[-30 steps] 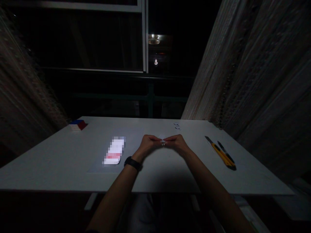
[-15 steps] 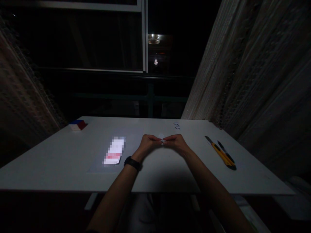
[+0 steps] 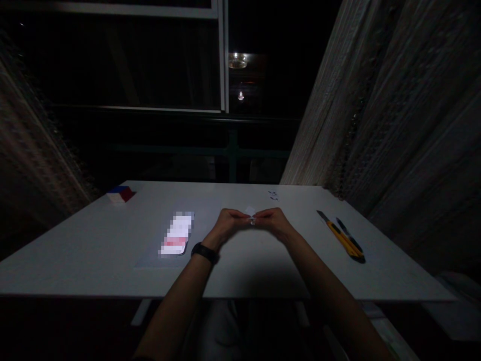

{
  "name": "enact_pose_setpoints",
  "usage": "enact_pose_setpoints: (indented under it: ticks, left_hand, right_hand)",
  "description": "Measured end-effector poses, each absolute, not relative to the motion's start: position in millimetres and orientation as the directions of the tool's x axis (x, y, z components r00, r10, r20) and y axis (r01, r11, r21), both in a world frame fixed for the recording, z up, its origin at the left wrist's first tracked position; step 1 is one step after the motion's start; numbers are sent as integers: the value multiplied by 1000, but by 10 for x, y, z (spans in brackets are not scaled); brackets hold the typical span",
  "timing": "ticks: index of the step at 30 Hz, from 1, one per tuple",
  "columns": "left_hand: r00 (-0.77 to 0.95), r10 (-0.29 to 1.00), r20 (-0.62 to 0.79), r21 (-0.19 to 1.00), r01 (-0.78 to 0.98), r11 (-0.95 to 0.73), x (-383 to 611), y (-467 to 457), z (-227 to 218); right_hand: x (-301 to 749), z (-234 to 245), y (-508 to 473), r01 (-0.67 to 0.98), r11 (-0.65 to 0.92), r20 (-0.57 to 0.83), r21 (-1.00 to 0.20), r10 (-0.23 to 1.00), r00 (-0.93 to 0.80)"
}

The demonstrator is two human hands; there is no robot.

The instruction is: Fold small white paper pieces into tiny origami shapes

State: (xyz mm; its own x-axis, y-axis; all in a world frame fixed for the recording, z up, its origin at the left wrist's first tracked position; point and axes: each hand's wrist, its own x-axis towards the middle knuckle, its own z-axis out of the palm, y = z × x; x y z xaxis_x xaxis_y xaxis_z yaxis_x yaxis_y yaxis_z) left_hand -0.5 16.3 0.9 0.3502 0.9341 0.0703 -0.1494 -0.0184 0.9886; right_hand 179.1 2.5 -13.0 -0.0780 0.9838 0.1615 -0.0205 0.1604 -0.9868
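Above the middle of the white table, my left hand (image 3: 230, 221) and my right hand (image 3: 274, 219) meet at their fingertips. Both are closed in a pinch on a small piece of white paper (image 3: 250, 211), which looks folded. Part of the paper sticks up beyond the fingers and a bit shows below them; the rest is hidden by my fingertips. A dark band (image 3: 205, 253) circles my left wrist. Just beyond my right hand, several small dark marks or scraps (image 3: 274, 195) lie on the tabletop, too small to make out.
A lit phone (image 3: 176, 234), its screen blurred, rests on a pale sheet (image 3: 148, 260) to the left. Farther left stands a blue, red and white cube (image 3: 120, 194). A yellow box cutter (image 3: 344, 241) and a dark pen (image 3: 349, 234) lie right of the white table (image 3: 248, 281). Curtains flank a dark window.
The paper between my fingertips has shifted slightly, and a bit more of it shows below the fingers. Both hands keep almost the same place.
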Motion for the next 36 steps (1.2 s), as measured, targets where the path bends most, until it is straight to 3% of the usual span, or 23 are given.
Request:
enact_pose_setpoints:
  ticks: [10, 16, 30, 36]
  left_hand:
    - [343, 930, 133, 988, -119, -97, -10, 199, -49]
    - [418, 906, 59, 966, -251, 54, -31, 135, 63]
    - [455, 890, 38, 984, -173, 47, -43, 126, 83]
    - [493, 870, -20, 973, -189, 129, -66, 126, 80]
  right_hand:
    - [1794, -128, 22, -30, 162, 164, -986, 978, -126]
    - [1792, -157, 41, -69, 195, 201, -978, 975, -93]
    - [1783, -121, -14, -21, 181, 181, -983, 966, -185]
    - [1786, -116, -17, -34, 187, 190, -982, 962, -197]
